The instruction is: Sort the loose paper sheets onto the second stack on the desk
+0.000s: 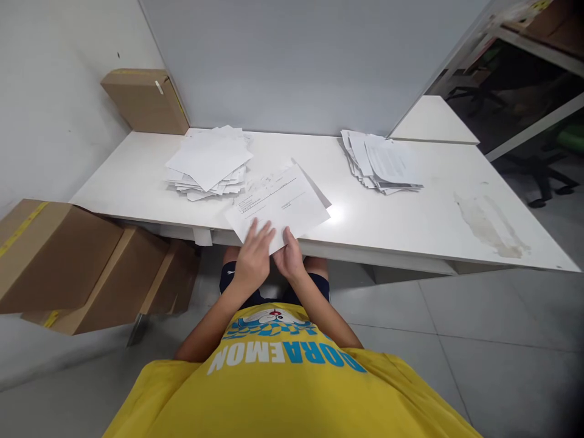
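Head view. Seated person in a yellow T-shirt [283,404] at a white desk [438,213], working bare-handed over the front edge.

Printed sheet [294,210] held at a slant, its lower corner past the desk edge; another sheet [314,182] shows from under its far right side. Print too small to read.

Left hand [253,261]: slightly blurred, laid over the sheet's near left part, fingers a little apart. Whether its thumb goes under the paper, cannot tell.

Right hand [289,255]: narrow grip on the near corner, thumb on top, other fingers mostly hidden beneath.

Left paper stack [210,159]: uneven, edges fanned out, near the held sheet. Right paper stack [387,161]: well apart from the hands, near the desk's back edge, printed page on top.

Flat cardboard box [143,103] leans at the back left corner, by the gray partition [292,61]. More cardboard boxes [64,255] beside the desk's left end. Dull stain [490,225] on the desktop, right side.
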`<control>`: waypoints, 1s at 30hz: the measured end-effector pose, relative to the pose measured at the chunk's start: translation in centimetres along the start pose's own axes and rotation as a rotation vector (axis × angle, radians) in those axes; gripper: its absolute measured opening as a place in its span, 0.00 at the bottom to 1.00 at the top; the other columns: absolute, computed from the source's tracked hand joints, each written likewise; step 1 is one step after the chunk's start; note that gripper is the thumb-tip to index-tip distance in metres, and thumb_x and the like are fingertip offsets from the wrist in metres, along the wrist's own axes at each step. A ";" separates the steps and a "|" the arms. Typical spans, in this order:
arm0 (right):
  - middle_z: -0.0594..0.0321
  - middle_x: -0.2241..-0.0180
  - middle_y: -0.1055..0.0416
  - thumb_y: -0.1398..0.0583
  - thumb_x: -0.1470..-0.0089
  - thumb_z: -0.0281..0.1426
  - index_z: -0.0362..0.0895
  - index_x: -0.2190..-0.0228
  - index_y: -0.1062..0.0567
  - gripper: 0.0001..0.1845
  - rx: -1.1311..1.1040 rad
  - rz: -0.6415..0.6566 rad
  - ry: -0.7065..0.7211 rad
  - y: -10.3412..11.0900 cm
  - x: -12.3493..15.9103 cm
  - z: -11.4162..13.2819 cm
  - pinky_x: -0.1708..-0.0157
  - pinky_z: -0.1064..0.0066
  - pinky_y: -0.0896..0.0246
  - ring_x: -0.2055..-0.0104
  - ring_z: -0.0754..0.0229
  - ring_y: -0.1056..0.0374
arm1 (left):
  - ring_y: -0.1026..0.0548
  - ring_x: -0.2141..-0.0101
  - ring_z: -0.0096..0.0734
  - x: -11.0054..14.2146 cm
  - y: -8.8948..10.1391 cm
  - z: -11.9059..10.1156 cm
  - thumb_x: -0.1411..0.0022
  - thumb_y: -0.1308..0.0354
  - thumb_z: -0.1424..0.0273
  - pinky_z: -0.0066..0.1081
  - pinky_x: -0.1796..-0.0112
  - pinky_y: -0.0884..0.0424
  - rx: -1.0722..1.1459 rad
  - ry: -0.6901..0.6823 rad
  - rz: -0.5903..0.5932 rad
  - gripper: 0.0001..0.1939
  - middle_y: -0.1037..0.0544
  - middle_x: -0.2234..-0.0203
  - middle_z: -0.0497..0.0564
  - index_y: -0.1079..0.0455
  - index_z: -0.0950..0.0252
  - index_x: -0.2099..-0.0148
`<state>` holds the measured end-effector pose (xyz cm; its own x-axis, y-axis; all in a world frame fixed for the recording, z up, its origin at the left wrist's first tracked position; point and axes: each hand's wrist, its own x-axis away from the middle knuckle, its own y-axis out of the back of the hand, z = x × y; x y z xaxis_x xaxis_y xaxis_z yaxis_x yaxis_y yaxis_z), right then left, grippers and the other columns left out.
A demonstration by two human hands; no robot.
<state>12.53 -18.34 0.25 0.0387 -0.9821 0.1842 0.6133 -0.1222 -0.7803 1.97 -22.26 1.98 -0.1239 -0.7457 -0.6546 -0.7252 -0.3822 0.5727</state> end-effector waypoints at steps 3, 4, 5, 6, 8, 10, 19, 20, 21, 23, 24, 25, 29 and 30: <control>0.58 0.47 0.25 0.38 0.48 0.46 0.45 0.53 0.26 0.24 -0.009 -0.007 0.012 -0.6 1.0 0.3 0.36 0.54 0.41 0.39 0.53 0.35 | 0.51 0.31 0.44 0.1 0.9 0.5 0.32 0.44 0.58 0.48 0.34 0.47 0.416 0.420 -0.285 0.30 0.41 0.32 0.56 0.44 0.56 0.32; 0.58 0.46 0.26 0.38 0.49 0.47 0.46 0.52 0.27 0.26 -0.001 -0.017 0.017 -0.6 1.4 0.2 0.37 0.54 0.41 0.39 0.52 0.35 | 0.46 0.32 0.45 0.1 1.0 0.8 0.35 0.42 0.54 0.47 0.35 0.44 0.605 0.559 -0.295 0.32 0.39 0.33 0.57 0.43 0.56 0.33; 0.58 0.46 0.26 0.37 0.49 0.47 0.46 0.51 0.27 0.28 0.011 -0.018 0.020 -0.6 1.8 0.1 0.37 0.53 0.40 0.39 0.52 0.35 | 0.39 0.35 0.47 -0.1 0.9 1.2 0.38 0.39 0.52 0.46 0.37 0.39 0.785 0.670 -0.265 0.34 0.35 0.36 0.58 0.39 0.58 0.35; 0.58 0.46 0.26 0.37 0.51 0.47 0.47 0.50 0.28 0.29 0.027 -0.009 0.022 -0.4 2.1 0.0 0.37 0.53 0.40 0.39 0.52 0.35 | 0.33 0.38 0.48 -0.3 0.8 1.7 0.42 0.36 0.50 0.46 0.39 0.35 0.925 0.747 -0.226 0.34 0.29 0.40 0.59 0.34 0.60 0.38; 0.59 0.47 0.26 0.35 0.53 0.46 0.49 0.49 0.28 0.31 0.070 0.028 0.044 0.1 2.3 0.3 0.38 0.54 0.39 0.40 0.52 0.34 | 0.26 0.45 0.49 -0.8 0.6 2.9 0.49 0.31 0.51 0.45 0.42 0.31 1.028 0.813 -0.221 0.33 0.21 0.50 0.60 0.28 0.64 0.46; 0.59 0.49 0.25 0.33 0.56 0.45 0.50 0.49 0.29 0.33 0.142 0.047 0.116 1.0 1.6 1.6 0.40 0.56 0.38 0.41 0.52 0.33 | 0.23 0.49 0.47 -1.7 0.6 4.5 0.52 0.28 0.53 0.42 0.44 0.29 0.931 0.776 -0.287 0.30 0.18 0.56 0.58 0.25 0.65 0.51; 0.56 0.48 0.27 0.30 0.60 0.45 0.48 0.50 0.29 0.36 0.785 0.060 0.348 5.8 -6.7 11.0 0.44 0.61 0.37 0.44 0.50 0.33 | 0.22 0.55 0.46 -7.7 -1.7 9.5 0.45 0.37 0.49 0.43 0.52 0.25 0.505 0.461 -0.069 0.27 0.19 0.60 0.60 0.27 0.68 0.55; 0.56 0.49 0.27 0.30 0.60 0.45 0.47 0.51 0.28 0.34 0.809 0.069 0.343 6.2 -7.1 11.3 0.44 0.61 0.37 0.44 0.50 0.33 | 0.22 0.54 0.46 -7.9 -2.3 9.8 0.45 0.37 0.48 0.43 0.51 0.26 0.518 0.431 -0.052 0.29 0.20 0.58 0.60 0.28 0.68 0.53; 0.55 0.49 0.26 0.30 0.59 0.45 0.46 0.52 0.28 0.33 0.823 0.079 0.338 6.6 -7.5 11.3 0.44 0.61 0.37 0.44 0.50 0.33 | 0.23 0.52 0.46 -7.9 -3.0 10.2 0.46 0.37 0.47 0.43 0.50 0.27 0.535 0.396 -0.038 0.31 0.21 0.56 0.61 0.30 0.67 0.51; 0.56 0.50 0.25 0.30 0.60 0.46 0.46 0.54 0.27 0.32 0.828 0.089 0.324 7.2 -7.9 11.1 0.45 0.60 0.37 0.46 0.50 0.32 | 0.24 0.50 0.45 -7.8 -4.1 10.8 0.45 0.39 0.45 0.41 0.48 0.28 0.565 0.338 -0.015 0.34 0.22 0.53 0.63 0.32 0.67 0.48; 0.56 0.51 0.25 0.30 0.60 0.46 0.46 0.55 0.26 0.31 0.827 0.088 0.315 7.4 -8.1 10.9 0.45 0.60 0.37 0.47 0.50 0.31 | 0.25 0.49 0.45 -7.6 -4.5 11.2 0.44 0.40 0.44 0.41 0.48 0.28 0.571 0.326 -0.005 0.35 0.23 0.52 0.64 0.34 0.67 0.47; 0.56 0.53 0.24 0.31 0.60 0.46 0.46 0.57 0.25 0.30 0.824 0.084 0.306 7.6 -8.2 10.6 0.46 0.59 0.37 0.48 0.50 0.30 | 0.25 0.48 0.45 -7.4 -4.9 11.4 0.44 0.41 0.43 0.40 0.48 0.28 0.570 0.330 0.002 0.36 0.23 0.51 0.64 0.35 0.67 0.46; 0.54 0.58 0.22 0.31 0.61 0.47 0.43 0.63 0.23 0.27 0.832 0.049 0.260 7.7 -8.4 9.7 0.48 0.56 0.35 0.52 0.48 0.28 | 0.25 0.49 0.45 -6.9 -5.7 11.5 0.44 0.43 0.42 0.41 0.48 0.28 0.561 0.400 -0.005 0.37 0.24 0.50 0.65 0.35 0.68 0.46; 0.54 0.58 0.22 0.31 0.61 0.47 0.43 0.63 0.23 0.26 0.832 0.038 0.251 7.7 -8.3 9.6 0.48 0.55 0.35 0.52 0.48 0.28 | 0.25 0.49 0.45 -6.8 -5.7 11.3 0.43 0.43 0.43 0.41 0.48 0.29 0.565 0.406 -0.012 0.35 0.24 0.50 0.65 0.35 0.68 0.46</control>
<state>24.52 -9.77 -1.51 -0.0440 -0.9979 -0.0472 0.9964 -0.0404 -0.0747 -0.71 -8.84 -2.36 0.0696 -0.9303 -0.3603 -0.9800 -0.1312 0.1496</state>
